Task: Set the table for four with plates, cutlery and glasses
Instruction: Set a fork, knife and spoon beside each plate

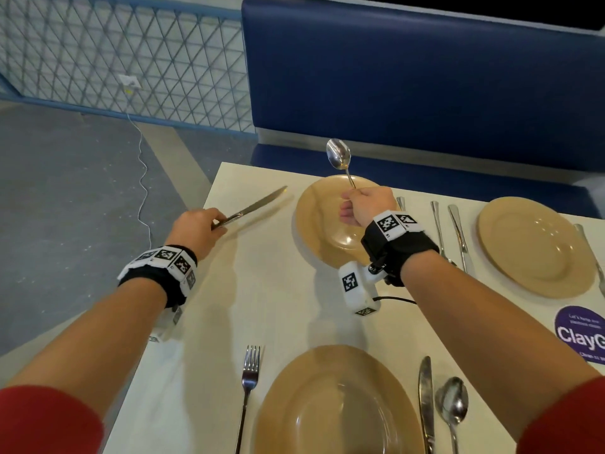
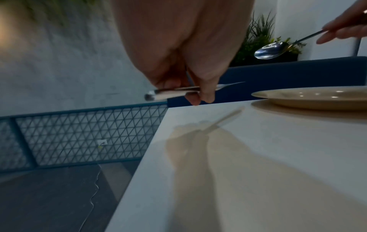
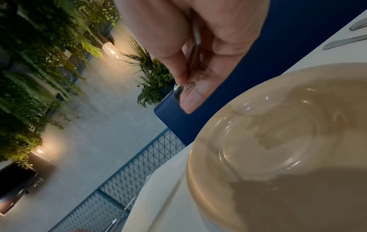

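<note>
My left hand [image 1: 196, 229] grips the handle of a table knife [image 1: 258, 204] above the table's far left corner, left of the far tan plate [image 1: 322, 221]; its blade points away. In the left wrist view the fingers [image 2: 200, 87] curl round the knife [image 2: 172, 92]. My right hand [image 1: 366, 206] pinches the stem of a spoon [image 1: 339, 154] over that plate, bowl raised. The right wrist view shows the spoon [image 3: 195, 51] between thumb and fingers above the plate [image 3: 278, 141].
A near plate [image 1: 340, 401] has a fork [image 1: 248, 385] at its left, a knife [image 1: 425, 404] and spoon [image 1: 453, 407] at its right. Another plate [image 1: 533, 247] and cutlery [image 1: 458, 237] lie at the right. A blue bench [image 1: 425, 77] stands behind the cream table [image 1: 262, 306].
</note>
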Demonstrator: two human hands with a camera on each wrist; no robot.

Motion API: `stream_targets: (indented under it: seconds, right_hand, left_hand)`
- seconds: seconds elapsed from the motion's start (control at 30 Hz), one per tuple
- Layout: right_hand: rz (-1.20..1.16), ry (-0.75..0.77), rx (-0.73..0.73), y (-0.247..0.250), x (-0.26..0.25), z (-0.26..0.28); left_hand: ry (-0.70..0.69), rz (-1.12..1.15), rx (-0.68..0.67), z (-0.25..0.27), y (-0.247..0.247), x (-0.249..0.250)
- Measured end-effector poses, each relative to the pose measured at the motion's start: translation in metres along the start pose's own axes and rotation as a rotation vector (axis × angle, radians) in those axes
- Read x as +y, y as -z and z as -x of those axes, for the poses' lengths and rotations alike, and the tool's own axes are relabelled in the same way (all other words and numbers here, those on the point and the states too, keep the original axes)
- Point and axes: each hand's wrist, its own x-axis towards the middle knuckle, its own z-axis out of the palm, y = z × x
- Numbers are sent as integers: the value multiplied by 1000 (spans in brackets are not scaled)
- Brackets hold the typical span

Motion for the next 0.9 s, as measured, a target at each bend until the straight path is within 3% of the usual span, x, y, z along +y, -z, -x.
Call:
stream_targets:
  seconds: [0.33,0.7,0.77,0.9]
  right_hand:
    - [52,34,-72,-17,-4,10]
    - [92,71,-96,-24,1,10]
    - [96,82,-106,-26,2,13]
    - [116,91,-130,-27,3,16]
  left_hand:
    - [153,140,-91,-6,-10,20]
    - [245,757,-76,-7,16,-5]
    - [233,697,-8,-1,13,-4]
    - [295,851,342,6,11,0]
